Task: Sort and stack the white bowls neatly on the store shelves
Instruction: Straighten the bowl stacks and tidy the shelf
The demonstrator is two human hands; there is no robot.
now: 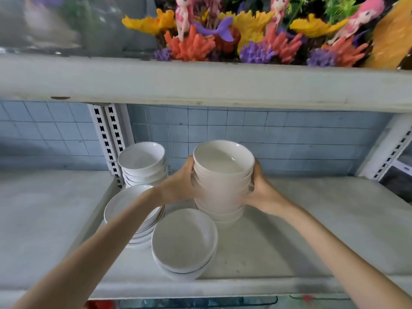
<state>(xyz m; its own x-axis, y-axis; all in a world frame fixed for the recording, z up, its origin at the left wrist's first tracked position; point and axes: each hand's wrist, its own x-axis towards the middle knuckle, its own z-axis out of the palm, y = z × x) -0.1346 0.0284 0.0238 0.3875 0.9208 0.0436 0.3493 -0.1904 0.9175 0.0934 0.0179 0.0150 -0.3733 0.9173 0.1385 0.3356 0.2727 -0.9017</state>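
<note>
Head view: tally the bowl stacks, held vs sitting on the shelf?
Held: 1, the gripped stack between left hand and right hand
Sitting on the lower shelf: 4, namely back-left stack, dark-rimmed stack, front stack, short stack under the gripped one
Total: 5

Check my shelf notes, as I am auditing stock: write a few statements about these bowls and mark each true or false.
1. The left hand and right hand hold the middle stack by its sides. True.
2. Its top bowl holds food. False: it is empty.
3. The front left stack has dark-rimmed bowls. True.
4. The upper shelf carries glasses. False: it carries coral and mermaid toys.
</note>
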